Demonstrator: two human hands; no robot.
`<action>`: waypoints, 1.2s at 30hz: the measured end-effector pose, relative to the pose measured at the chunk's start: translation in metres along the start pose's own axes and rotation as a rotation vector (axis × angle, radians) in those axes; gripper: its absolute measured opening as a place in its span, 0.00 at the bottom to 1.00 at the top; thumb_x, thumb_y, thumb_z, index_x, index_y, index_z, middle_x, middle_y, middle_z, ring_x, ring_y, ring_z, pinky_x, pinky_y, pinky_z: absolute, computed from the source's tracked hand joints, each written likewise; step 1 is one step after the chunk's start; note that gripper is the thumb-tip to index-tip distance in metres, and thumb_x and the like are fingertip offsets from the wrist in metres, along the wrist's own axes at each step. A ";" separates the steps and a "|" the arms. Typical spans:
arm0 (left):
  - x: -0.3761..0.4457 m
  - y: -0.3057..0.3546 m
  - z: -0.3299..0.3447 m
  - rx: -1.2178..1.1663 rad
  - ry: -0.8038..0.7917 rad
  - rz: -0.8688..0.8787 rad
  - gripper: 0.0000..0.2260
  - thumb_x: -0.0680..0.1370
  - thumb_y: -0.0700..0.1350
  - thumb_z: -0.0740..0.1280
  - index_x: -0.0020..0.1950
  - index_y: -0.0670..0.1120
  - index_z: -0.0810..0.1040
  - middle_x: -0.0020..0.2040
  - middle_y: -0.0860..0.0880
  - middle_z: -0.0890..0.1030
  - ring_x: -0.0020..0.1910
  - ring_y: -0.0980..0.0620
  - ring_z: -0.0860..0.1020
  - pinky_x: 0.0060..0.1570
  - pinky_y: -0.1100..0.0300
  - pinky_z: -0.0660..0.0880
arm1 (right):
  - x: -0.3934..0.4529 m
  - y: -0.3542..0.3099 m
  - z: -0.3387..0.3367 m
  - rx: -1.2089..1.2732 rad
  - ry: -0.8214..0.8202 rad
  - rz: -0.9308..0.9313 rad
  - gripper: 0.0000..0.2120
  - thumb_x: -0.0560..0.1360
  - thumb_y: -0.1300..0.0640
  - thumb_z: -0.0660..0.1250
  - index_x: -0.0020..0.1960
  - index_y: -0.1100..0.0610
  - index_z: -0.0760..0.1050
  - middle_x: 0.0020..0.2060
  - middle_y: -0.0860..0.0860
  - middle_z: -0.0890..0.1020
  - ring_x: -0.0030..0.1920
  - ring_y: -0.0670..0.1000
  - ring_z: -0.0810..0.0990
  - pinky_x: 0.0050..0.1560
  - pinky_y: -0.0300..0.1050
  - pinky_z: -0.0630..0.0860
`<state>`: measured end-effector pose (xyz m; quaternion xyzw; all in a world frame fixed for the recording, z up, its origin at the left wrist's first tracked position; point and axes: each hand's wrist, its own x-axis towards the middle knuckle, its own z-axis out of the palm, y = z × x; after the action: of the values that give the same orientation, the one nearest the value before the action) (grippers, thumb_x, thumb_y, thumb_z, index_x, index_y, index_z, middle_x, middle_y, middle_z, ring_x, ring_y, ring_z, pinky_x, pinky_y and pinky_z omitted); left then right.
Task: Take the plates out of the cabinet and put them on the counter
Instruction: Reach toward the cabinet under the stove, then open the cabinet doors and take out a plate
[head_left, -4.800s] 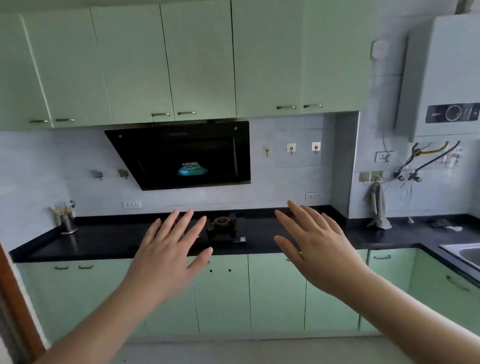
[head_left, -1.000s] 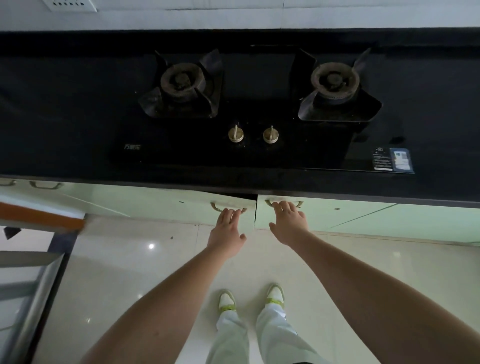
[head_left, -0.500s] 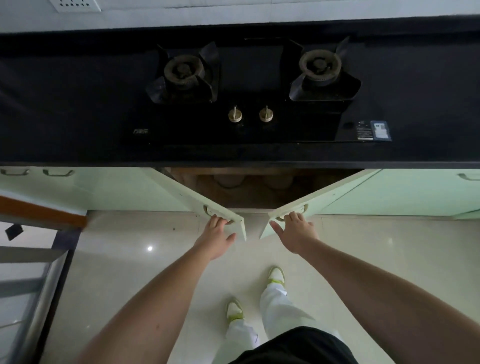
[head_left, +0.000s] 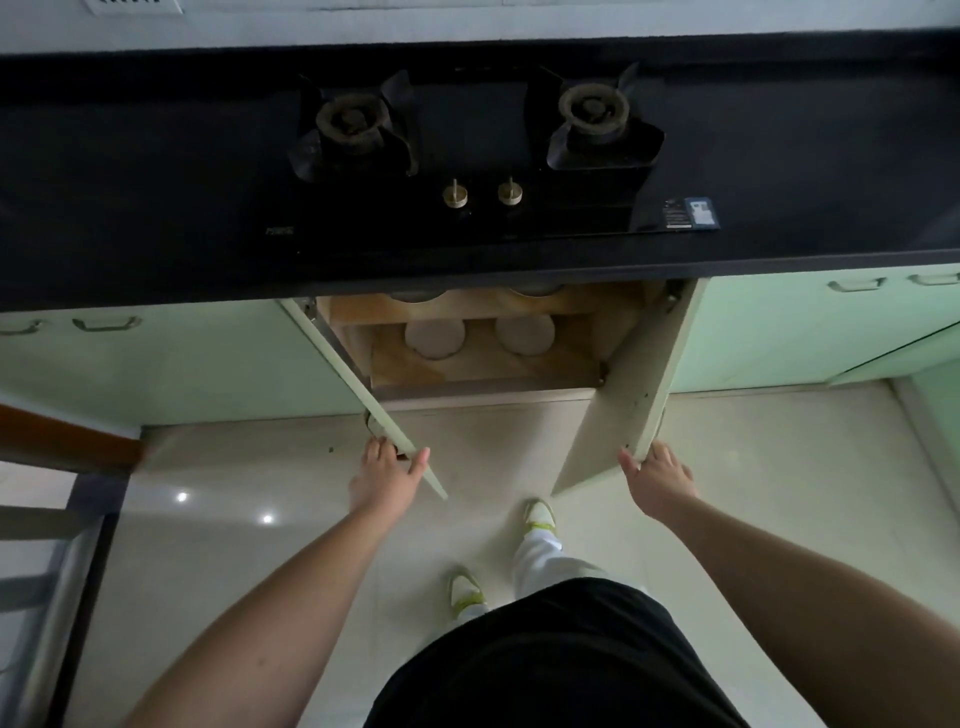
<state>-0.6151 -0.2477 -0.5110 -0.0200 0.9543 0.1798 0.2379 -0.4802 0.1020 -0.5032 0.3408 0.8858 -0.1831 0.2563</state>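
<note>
A kitchen seen from above: a black table (head_left: 156, 218) runs across the top of the view, with pale green cupboard fronts below it and a glossy light floor (head_left: 249, 561). Under the table the cabinet (head_left: 483, 364) stands with both doors swung out, and two round pale plates (head_left: 435, 339) lie side by side on its lower wooden shelf; two more round shapes sit on the shelf above, mostly hidden by the table's edge. The left hand (head_left: 384, 475) grips the free edge of the left door (head_left: 363, 395), thumb on one face and fingers curled behind. The right hand (head_left: 655, 475) holds the right door (head_left: 623, 395) the same way. On the table sits a gas hob (head_left: 478, 156) with two burners and two brass knobs.
</note>
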 end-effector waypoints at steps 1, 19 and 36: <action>-0.004 0.002 0.001 -0.046 0.059 -0.029 0.34 0.78 0.62 0.62 0.75 0.40 0.62 0.77 0.40 0.61 0.76 0.42 0.59 0.65 0.44 0.68 | -0.003 0.005 -0.004 0.012 0.003 -0.013 0.34 0.80 0.37 0.46 0.77 0.60 0.56 0.75 0.55 0.62 0.75 0.55 0.58 0.74 0.53 0.55; -0.005 0.005 -0.007 0.746 -0.026 0.496 0.20 0.82 0.51 0.55 0.73 0.45 0.68 0.76 0.46 0.65 0.79 0.48 0.53 0.75 0.53 0.45 | -0.040 0.006 -0.003 -0.602 0.179 -0.250 0.31 0.82 0.46 0.50 0.78 0.63 0.51 0.78 0.57 0.53 0.78 0.55 0.47 0.77 0.50 0.41; -0.036 -0.009 -0.004 0.730 -0.035 0.347 0.23 0.80 0.49 0.58 0.74 0.44 0.67 0.79 0.47 0.59 0.79 0.49 0.47 0.75 0.53 0.47 | -0.028 0.070 -0.027 -0.821 0.041 -0.017 0.29 0.80 0.56 0.49 0.77 0.69 0.49 0.76 0.65 0.56 0.76 0.63 0.51 0.76 0.55 0.43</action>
<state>-0.5842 -0.2591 -0.4945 0.2302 0.9405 -0.1330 0.2117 -0.4222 0.1502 -0.4753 0.2065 0.8929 0.1903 0.3519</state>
